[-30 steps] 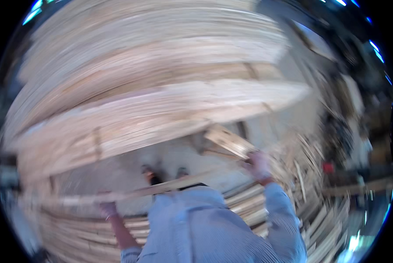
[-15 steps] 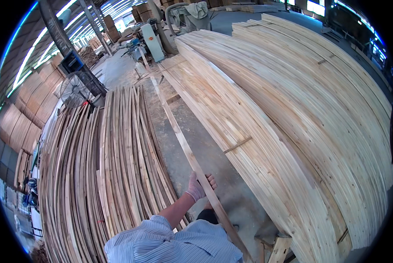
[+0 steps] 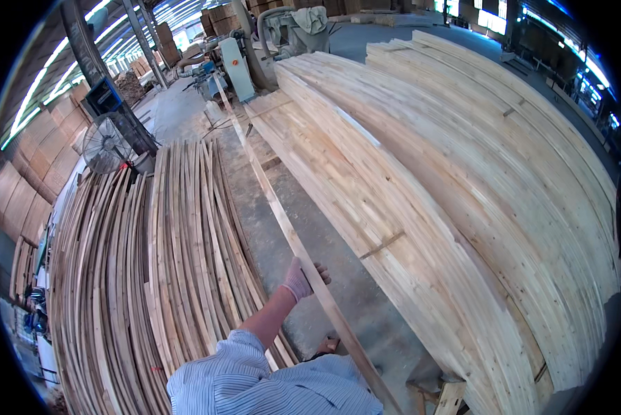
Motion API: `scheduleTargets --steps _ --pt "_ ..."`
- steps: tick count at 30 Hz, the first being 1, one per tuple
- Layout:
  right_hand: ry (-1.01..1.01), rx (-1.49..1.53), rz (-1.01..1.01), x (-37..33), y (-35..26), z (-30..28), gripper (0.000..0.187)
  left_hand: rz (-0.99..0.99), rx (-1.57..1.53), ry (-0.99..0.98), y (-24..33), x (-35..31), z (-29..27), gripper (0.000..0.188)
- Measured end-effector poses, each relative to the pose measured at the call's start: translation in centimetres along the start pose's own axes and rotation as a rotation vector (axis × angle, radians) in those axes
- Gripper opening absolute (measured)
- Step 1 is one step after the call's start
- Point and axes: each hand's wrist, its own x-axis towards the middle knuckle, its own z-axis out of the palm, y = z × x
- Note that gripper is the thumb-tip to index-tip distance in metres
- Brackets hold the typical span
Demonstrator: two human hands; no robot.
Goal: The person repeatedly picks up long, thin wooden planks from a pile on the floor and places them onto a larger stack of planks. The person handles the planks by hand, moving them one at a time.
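My left hand (image 3: pixel 300 279), in a pale knit glove, is closed around a long narrow wooden strip (image 3: pixel 282 223). The palm lies on the strip's left side and the fingertips show beyond its right edge. From beside my body at the lower edge, the strip runs forward to a machine with a pale upright panel (image 3: pixel 236 68) at the far end. The striped sleeve (image 3: pixel 238 373) of my left arm comes in from below. My right hand is out of view.
Rows of rough strips (image 3: pixel 186 263) lie along the left. Wide stacks of planed boards (image 3: pixel 421 180) fill the right, with a thin crosspiece (image 3: pixel 381 244) on the nearer one. A fan (image 3: pixel 106 144) stands by a post at far left. A small wooden stand (image 3: pixel 450 399) is low right.
My left hand, still closed on the strip, appears slightly farther forward and left. The view has shifted a little, and a bare foot now shows below the hand.
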Motion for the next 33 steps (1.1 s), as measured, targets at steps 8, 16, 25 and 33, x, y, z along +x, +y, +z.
scheduleTargets --steps 8,16,25,33 --pt "-0.009 -0.106 -0.076 2.1 -8.7 5.9 0.049 0.303 0.333 0.142 8.5 7.4 -3.5 0.070" --pt "-0.049 -0.210 -0.273 7.3 -21.7 10.2 0.050 -0.300 0.275 0.064 -8.8 6.7 -14.6 0.033" --pt "-0.088 -0.291 -0.387 10.1 -28.6 12.5 0.051 -0.410 0.483 -0.051 -16.3 9.4 -19.8 0.028" --pt "-0.113 -0.348 -0.411 11.6 -31.0 13.8 0.052 -0.097 1.466 -0.203 -13.1 4.9 -17.4 0.037"
